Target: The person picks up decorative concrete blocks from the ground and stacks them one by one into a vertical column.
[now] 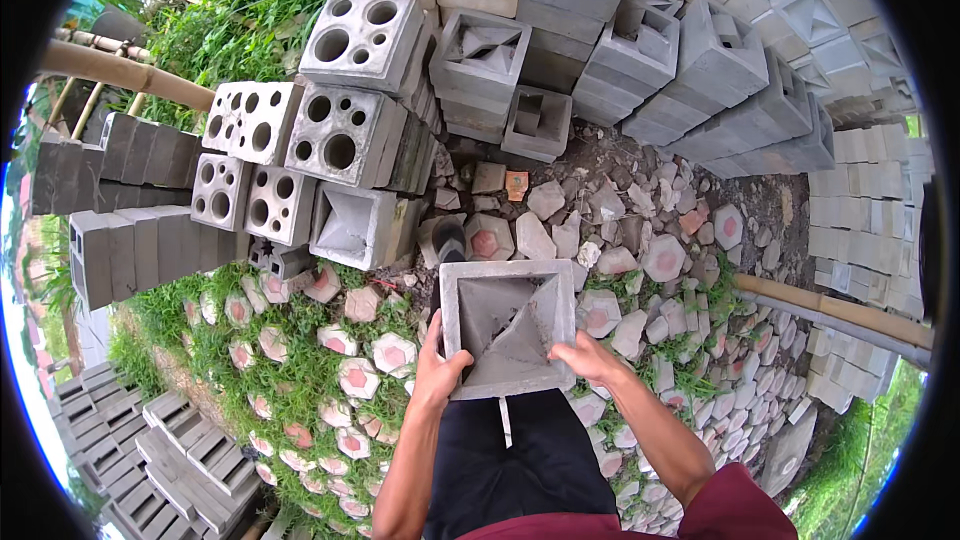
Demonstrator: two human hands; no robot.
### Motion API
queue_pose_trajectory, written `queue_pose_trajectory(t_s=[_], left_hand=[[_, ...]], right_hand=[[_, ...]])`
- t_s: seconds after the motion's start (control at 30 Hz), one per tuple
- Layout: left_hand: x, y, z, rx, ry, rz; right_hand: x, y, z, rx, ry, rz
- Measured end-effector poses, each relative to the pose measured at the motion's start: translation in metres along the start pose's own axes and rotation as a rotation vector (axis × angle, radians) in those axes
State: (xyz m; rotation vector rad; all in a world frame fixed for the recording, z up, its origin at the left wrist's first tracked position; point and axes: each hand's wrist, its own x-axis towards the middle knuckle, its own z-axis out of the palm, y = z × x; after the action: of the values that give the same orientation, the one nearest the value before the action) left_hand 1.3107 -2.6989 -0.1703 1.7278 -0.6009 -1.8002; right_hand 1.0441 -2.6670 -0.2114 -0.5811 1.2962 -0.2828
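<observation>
Light: we see soft, even daylight, bright, no glare | Shadows: faint, diffuse, darker in gaps between stacked concrete blocks (560, 30) | Focus: sharp centre | Edges: strong fisheye bending, black circular vignette, slight smear at rim

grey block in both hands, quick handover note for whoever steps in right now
Left hand: grips the left edge of the square grey concrete block, thumb on its rim.
Right hand: grips the block's right edge.
Block: held level in front of the waist, recessed pyramid face up, clear of the ground.
Done: block is lifted and carried in both hands.
Left: it is not yet set down; stacks of similar blocks stand just ahead across the stone path.
</observation>
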Motion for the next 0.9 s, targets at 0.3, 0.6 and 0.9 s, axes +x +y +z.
queue_pose_trajectory(t_s=[0.3, 0.6, 0.9], left_hand=[[0.145, 0.010, -0.020, 0.142, -0.214, -0.205], [0.276, 0.136, -0.001, 0.296, -0.176, 0.109], [0.350, 0.284, 0.071, 0.692, 0.014, 0.401]], right_hand=[[0.086, -0.031, -0.017, -0.280, 0.237, -0.141], [0.173, -0.152, -0.034, -0.157, 0.519, -0.162], [0.246, -0.275, -0.100, -0.160, 0.658, -0.278]])
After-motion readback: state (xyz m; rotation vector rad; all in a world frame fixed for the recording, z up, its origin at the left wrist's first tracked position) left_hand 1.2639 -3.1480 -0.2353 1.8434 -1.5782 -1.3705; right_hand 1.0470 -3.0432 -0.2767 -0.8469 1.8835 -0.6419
